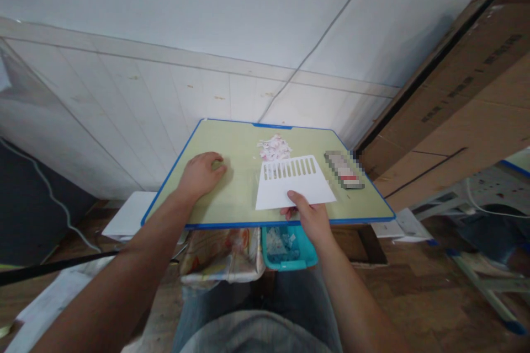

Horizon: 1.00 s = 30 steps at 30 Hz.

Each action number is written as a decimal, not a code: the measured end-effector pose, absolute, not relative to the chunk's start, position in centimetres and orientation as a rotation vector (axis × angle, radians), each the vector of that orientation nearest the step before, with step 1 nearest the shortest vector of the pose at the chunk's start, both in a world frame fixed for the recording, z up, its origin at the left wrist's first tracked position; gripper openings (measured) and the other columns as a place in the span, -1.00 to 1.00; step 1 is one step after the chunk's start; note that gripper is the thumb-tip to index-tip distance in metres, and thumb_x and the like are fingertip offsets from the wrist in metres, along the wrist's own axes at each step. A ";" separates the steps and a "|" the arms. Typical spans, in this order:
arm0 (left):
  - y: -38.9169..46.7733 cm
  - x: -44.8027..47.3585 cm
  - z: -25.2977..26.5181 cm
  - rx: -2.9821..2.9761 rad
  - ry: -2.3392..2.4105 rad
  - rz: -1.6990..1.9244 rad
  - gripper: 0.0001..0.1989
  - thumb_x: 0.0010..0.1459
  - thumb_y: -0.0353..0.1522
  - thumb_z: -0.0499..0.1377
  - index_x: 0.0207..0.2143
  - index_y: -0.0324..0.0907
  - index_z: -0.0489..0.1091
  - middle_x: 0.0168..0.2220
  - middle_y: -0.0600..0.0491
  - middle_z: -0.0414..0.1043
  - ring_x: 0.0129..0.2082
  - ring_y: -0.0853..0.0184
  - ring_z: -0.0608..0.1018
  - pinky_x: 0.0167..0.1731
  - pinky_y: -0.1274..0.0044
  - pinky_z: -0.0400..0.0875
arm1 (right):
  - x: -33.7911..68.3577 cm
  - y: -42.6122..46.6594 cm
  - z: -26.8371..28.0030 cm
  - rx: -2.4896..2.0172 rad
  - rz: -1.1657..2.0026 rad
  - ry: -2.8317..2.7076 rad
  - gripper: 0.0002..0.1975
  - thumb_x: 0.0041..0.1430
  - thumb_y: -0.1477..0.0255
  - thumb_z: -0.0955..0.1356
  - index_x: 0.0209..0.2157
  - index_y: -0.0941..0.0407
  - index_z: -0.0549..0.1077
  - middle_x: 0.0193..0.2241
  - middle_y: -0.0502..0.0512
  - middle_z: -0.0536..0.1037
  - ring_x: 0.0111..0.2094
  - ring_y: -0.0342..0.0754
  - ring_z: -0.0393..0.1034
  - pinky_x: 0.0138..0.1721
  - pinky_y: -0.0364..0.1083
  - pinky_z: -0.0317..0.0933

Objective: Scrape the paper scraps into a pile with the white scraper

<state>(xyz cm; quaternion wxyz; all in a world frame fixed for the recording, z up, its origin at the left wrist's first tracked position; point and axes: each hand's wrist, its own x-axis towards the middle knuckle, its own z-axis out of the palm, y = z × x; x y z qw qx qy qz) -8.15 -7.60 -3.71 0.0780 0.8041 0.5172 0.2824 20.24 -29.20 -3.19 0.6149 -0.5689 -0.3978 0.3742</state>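
Note:
In the head view my right hand (pixel 312 218) grips the near edge of a white slotted card (pixel 296 190), thumb on top and fingers underneath. A row of several long narrow slots runs along the card's far side, and small pieces show through those on the left. Just beyond the card lies a heap of small white and pinkish paper-like pieces (pixel 274 146), partly covered by it. My left hand (pixel 202 174) rests on the left of the pale green tabletop (pixel 236 198). Its fingers are loosely curved, apart from the thumb, with nothing visible between them.
A blurred-out flat object (pixel 344 169) lies on the table's right. Below the front edge are a turquoise basket (pixel 290 265) containing small translucent packets and a cloth-lined container (pixel 223 270). Large cardboard (pixel 455 88) leans at the right; a white wall (pixel 165 77) stands behind.

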 end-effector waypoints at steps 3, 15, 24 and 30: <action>-7.1 -8.1 -3.7 2.418 1.566 0.838 -0.52 0.38 -0.06 0.21 0.09 -0.05 0.80 0.28 -0.20 0.86 0.35 -0.17 0.80 0.53 0.08 0.64 | 20.8 -28.5 -3.2 -1.275 0.883 -0.865 -0.58 0.14 -0.03 0.68 -0.34 -0.01 0.64 -0.55 0.07 0.71 -0.57 0.09 0.55 -0.42 0.05 0.55; -8.6 -6.6 -1.0 2.436 1.769 0.552 -0.51 0.49 -0.19 0.22 0.25 -0.14 0.81 0.40 -0.19 0.80 0.44 -0.05 0.76 0.53 0.30 0.60 | 27.3 -23.1 1.9 -1.428 0.769 -0.735 -0.72 0.07 0.44 0.56 -0.17 0.03 0.55 -0.48 0.02 0.74 -0.63 -0.05 0.52 -0.59 -0.17 0.29; -6.7 -4.1 1.7 2.309 1.962 0.369 -0.48 0.54 -0.19 0.16 0.27 -0.13 0.82 0.38 -0.31 0.78 0.42 -0.22 0.75 0.38 0.06 0.66 | 29.8 -18.0 4.5 -1.500 0.798 -0.890 -0.83 0.25 0.39 0.56 -0.20 0.05 0.55 -0.61 0.05 0.66 -0.70 -0.07 0.44 -0.63 -0.19 0.26; -2.1 -1.1 2.2 2.508 1.801 0.359 -0.46 0.54 -0.22 0.18 0.38 -0.17 0.74 0.46 -0.30 0.72 0.49 -0.17 0.69 0.48 0.08 0.60 | 28.8 -15.5 3.9 -1.384 0.930 -1.214 -0.67 0.19 0.15 0.63 -0.38 0.08 0.61 -0.57 0.18 0.71 -0.64 -0.01 0.53 -0.52 -0.08 0.47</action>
